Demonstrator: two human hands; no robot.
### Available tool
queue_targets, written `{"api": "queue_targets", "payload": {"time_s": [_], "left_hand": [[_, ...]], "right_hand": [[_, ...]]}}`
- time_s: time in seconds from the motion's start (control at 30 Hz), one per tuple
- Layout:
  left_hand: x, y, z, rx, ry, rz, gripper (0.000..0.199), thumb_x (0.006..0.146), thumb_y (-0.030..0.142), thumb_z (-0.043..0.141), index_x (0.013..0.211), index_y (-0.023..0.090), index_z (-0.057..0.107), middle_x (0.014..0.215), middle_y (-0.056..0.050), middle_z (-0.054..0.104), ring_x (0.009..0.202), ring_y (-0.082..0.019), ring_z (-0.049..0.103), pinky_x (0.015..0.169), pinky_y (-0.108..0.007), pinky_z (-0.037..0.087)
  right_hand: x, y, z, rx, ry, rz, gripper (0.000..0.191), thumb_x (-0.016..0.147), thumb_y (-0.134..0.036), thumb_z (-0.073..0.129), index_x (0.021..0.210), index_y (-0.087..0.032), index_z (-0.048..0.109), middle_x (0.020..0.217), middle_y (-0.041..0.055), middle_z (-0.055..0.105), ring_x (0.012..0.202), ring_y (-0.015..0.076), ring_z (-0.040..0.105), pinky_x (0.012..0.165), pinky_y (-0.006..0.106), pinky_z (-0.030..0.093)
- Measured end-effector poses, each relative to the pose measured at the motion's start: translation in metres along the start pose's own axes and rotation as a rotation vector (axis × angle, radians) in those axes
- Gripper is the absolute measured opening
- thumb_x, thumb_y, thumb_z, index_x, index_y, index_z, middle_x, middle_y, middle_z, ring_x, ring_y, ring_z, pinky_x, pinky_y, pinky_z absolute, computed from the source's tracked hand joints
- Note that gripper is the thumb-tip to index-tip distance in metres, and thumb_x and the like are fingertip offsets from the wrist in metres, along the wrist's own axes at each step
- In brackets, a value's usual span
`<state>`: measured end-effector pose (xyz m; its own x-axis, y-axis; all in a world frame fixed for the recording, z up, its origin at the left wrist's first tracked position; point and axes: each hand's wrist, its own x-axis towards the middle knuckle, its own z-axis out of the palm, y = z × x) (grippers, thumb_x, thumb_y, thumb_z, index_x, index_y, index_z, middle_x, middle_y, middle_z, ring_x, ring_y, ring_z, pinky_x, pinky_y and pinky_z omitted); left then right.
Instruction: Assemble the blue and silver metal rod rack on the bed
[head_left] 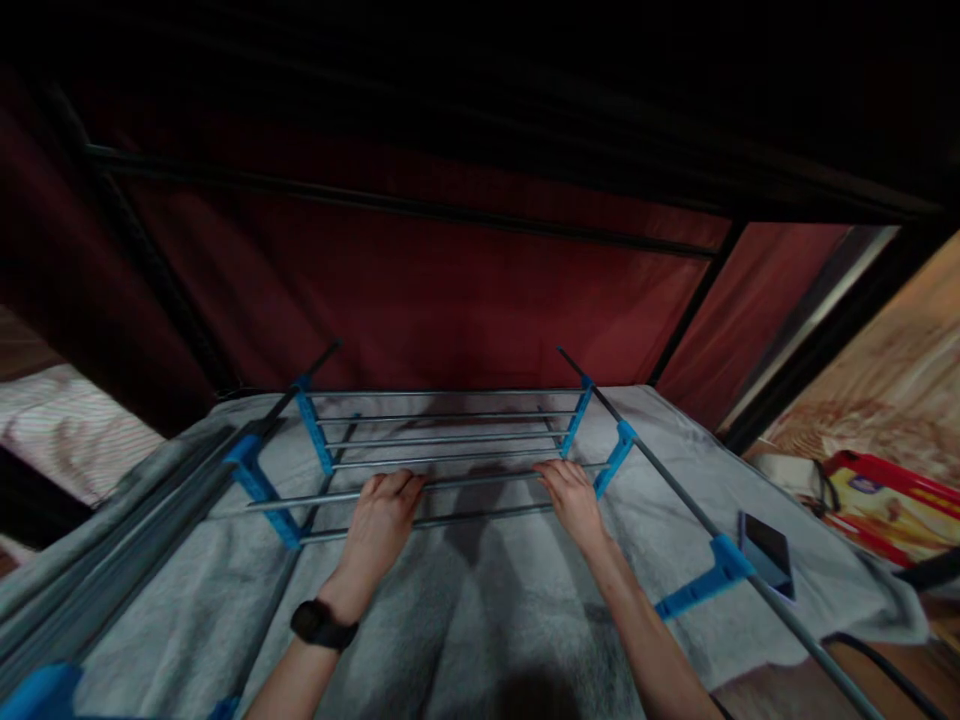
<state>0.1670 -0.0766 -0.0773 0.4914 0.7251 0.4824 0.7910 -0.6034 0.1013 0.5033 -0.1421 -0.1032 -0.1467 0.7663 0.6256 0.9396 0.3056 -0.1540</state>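
A rack of grey metal rods joined by blue plastic brackets point(259, 490) lies on a grey blanket point(480, 620). My left hand point(386, 510), with a dark watch point(324, 625) on its wrist, is wrapped over a grey rod point(480, 482) near its left part. Fingers of my right hand point(570, 495) curl over the same rod towards its right end, beside a right-hand blue bracket point(615, 457). The rod's left end sticks out past the left bracket. Behind it, several crossbars run between the far brackets. Another blue bracket point(705, 580) on the right side rod has no crossbar in it.
A phone point(766, 552) lies on the blanket at the right. Beyond it are a red and yellow package point(892, 505) and a black cable point(885, 665). Loose grey rods point(142, 545) lie at the left. Dark frame bars and red cloth point(480, 300) stand behind.
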Motion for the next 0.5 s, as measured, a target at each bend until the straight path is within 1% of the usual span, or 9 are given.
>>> {"api": "queue_targets", "payload": {"time_s": [0.1,0.17,0.2,0.27,0.33,0.4,0.43,0.5], "left_hand": [[-0.021,-0.002,-0.011,0.006,0.112,-0.102,0.033,0.100,0.019,0.046,0.121,0.024,0.070,0.119,-0.012,0.072,0.111,-0.029,0.064,0.100,-0.047,0.046],[-0.040,-0.004,-0.013,0.001,0.244,-0.208,0.034,0.099,0.017,0.046,0.126,0.024,0.066,0.130,-0.014,0.066,0.122,-0.030,0.060,0.106,-0.050,0.044],[-0.051,-0.007,-0.012,-0.012,0.323,-0.280,0.032,0.099,0.019,0.047,0.126,0.024,0.064,0.131,-0.015,0.064,0.124,-0.030,0.058,0.107,-0.052,0.043],[-0.071,-0.016,-0.007,-0.067,0.492,-0.460,0.025,0.099,0.023,0.047,0.120,0.023,0.061,0.127,-0.015,0.062,0.123,-0.030,0.057,0.106,-0.052,0.045],[-0.088,-0.033,0.002,-0.164,0.648,-0.675,0.020,0.096,0.027,0.050,0.114,0.023,0.057,0.121,-0.014,0.060,0.122,-0.030,0.056,0.106,-0.054,0.046],[-0.095,-0.055,0.009,-0.283,0.749,-0.848,0.026,0.089,0.028,0.054,0.114,0.024,0.053,0.121,-0.013,0.059,0.124,-0.031,0.055,0.108,-0.056,0.046],[-0.094,-0.067,0.011,-0.337,0.768,-0.900,0.031,0.086,0.029,0.056,0.116,0.023,0.053,0.124,-0.013,0.059,0.125,-0.031,0.055,0.109,-0.056,0.045],[-0.088,-0.088,0.012,-0.428,0.759,-0.934,0.039,0.082,0.032,0.059,0.120,0.023,0.054,0.128,-0.014,0.060,0.126,-0.030,0.056,0.110,-0.056,0.046]], "right_hand": [[-0.005,0.006,0.003,0.003,0.021,-0.029,0.025,0.102,-0.021,0.052,0.120,-0.021,0.070,0.111,0.0087,0.074,0.103,0.0271,0.065,0.086,0.039,0.048],[-0.008,0.013,0.007,0.013,0.020,-0.047,0.026,0.103,-0.024,0.052,0.122,-0.022,0.069,0.110,0.0083,0.074,0.101,0.0275,0.065,0.086,0.040,0.048],[-0.009,0.016,0.010,0.014,0.019,-0.055,0.027,0.103,-0.025,0.051,0.122,-0.022,0.069,0.110,0.0082,0.074,0.100,0.0275,0.066,0.086,0.040,0.048],[-0.012,0.022,0.014,0.016,0.018,-0.067,0.028,0.103,-0.027,0.050,0.122,-0.023,0.069,0.110,0.0083,0.074,0.100,0.0274,0.066,0.086,0.041,0.049],[-0.014,0.024,0.015,0.015,0.015,-0.073,0.028,0.103,-0.028,0.049,0.122,-0.024,0.069,0.110,0.0084,0.074,0.100,0.0276,0.066,0.087,0.041,0.049],[-0.016,0.025,0.015,0.010,0.010,-0.076,0.029,0.103,-0.029,0.048,0.123,-0.024,0.069,0.110,0.0083,0.074,0.101,0.0278,0.066,0.088,0.042,0.049],[-0.016,0.024,0.015,0.007,0.006,-0.078,0.030,0.104,-0.029,0.047,0.124,-0.024,0.068,0.110,0.0082,0.074,0.101,0.0277,0.066,0.089,0.042,0.049],[-0.016,0.024,0.014,0.001,0.000,-0.081,0.030,0.104,-0.029,0.047,0.125,-0.024,0.068,0.110,0.0080,0.074,0.100,0.0276,0.066,0.089,0.042,0.049]]}}
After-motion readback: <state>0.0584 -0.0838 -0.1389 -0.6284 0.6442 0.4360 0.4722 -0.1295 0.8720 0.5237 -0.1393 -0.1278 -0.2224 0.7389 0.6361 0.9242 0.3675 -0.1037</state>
